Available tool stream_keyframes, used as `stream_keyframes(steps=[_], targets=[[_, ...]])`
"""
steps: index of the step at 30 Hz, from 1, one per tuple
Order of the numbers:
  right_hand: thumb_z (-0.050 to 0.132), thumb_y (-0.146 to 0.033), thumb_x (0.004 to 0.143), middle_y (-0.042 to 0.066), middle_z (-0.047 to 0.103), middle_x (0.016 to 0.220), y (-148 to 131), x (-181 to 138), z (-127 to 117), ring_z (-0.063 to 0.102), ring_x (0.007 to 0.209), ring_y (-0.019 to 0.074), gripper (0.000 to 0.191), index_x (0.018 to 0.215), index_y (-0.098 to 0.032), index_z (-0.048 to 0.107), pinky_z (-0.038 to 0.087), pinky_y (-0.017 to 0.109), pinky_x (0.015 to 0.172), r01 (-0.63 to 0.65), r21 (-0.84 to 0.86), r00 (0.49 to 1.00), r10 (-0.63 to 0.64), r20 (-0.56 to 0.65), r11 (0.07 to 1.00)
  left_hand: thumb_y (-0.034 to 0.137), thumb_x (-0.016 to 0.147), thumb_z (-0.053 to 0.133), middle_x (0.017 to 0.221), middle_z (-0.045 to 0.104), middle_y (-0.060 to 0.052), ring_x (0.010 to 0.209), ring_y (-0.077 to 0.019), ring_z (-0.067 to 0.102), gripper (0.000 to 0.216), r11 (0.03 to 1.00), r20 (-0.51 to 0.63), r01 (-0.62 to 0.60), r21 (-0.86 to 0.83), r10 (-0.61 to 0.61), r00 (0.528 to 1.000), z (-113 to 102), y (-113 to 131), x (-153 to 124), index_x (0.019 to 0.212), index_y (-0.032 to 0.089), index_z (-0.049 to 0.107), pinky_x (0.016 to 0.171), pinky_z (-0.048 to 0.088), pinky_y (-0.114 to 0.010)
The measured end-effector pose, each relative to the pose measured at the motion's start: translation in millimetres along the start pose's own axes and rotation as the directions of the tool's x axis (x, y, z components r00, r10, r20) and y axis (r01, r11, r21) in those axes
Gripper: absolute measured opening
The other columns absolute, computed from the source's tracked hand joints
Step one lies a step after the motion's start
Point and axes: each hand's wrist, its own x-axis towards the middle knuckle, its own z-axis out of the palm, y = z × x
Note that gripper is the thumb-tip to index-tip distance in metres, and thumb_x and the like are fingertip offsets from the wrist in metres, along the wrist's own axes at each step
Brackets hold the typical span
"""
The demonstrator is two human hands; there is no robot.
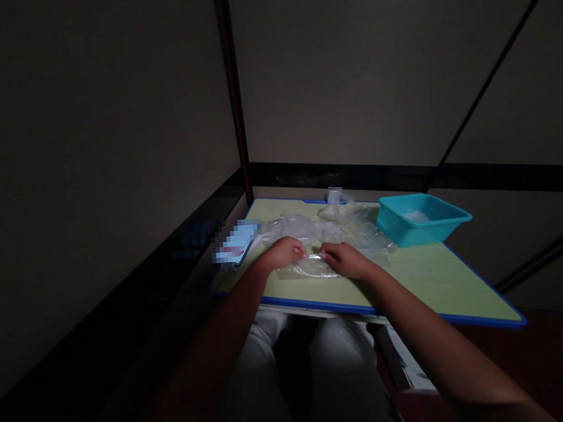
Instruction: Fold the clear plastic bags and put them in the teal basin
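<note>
Left grip (284, 252) and right grip (346, 260) face each other a little apart, thumb and fingertips of each pinched together on a clear plastic bag (317, 267). That bag lies between and just under both, its shiny near part spread flat on the bench (441, 283) and reaching toward the body. Just beyond the left grip is a crumpled heap of clear plastic (289, 225); more loose film (359, 215) spreads beyond the right grip, and a small transparent packet (334, 196) sits farther off, near the bench's far edge. Left of the left grip, near it, a smartphone (245, 239) lies with its screen lit, the picture on it pixelated. Right of the right grip and farther out stands a turquoise plastic basket (403, 229), holding something pale that is too dim to identify. Below both, nearer the body, are knees in light trousers (342, 348) under the bench's blue edging.
</note>
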Motion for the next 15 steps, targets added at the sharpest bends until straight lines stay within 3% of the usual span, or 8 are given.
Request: stream_keyframes(steps=[9,13,15], targets=[[0.044,-0.025,0.086,0.003,0.061,0.070,-3.1,1.1,-1.9,0.052,0.064,0.0142,0.017,0.081,-0.017,0.059,0.033,0.023,0.060,-0.040,-0.026,0.999,0.040,0.016,0.999,0.034,0.070,0.061,0.055,0.058,0.001,0.054,-0.0129,0.051,0.023,0.973,-0.068,0.112,0.200,-0.100,0.993,-22.7,-4.7,-15.8,0.062,0.013,0.066,0.050,0.033,-0.022],[0.043,-0.025,0.086,0.003,0.062,0.071,-4.6,0.9,-2.6,0.052,0.064,0.0142,0.018,0.081,-0.017,0.059,0.033,0.022,0.059,-0.050,-0.047,0.998,0.052,0.025,0.998,0.031,0.071,0.064,0.060,0.060,-0.003,0.062,-0.0176,0.056,0.019,0.926,-0.210,0.209,0.315,-0.146,0.967,-25.1,-4.5,-18.3,0.063,0.014,0.064,0.057,0.038,-0.025],[0.043,-0.026,0.087,0.004,0.062,0.072,-5.1,1.2,-2.3,0.053,0.065,0.0143,0.019,0.082,-0.017,0.059,0.033,0.022,0.060,-0.058,-0.062,0.998,0.060,0.025,0.996,0.027,0.073,0.064,0.072,0.063,-0.008,0.074,-0.0221,0.059,0.013,0.892,-0.310,0.259,0.370,-0.144,0.940,-21.4,1.7,-24.3,0.071,0.013,0.064,0.067,0.041,-0.029]])
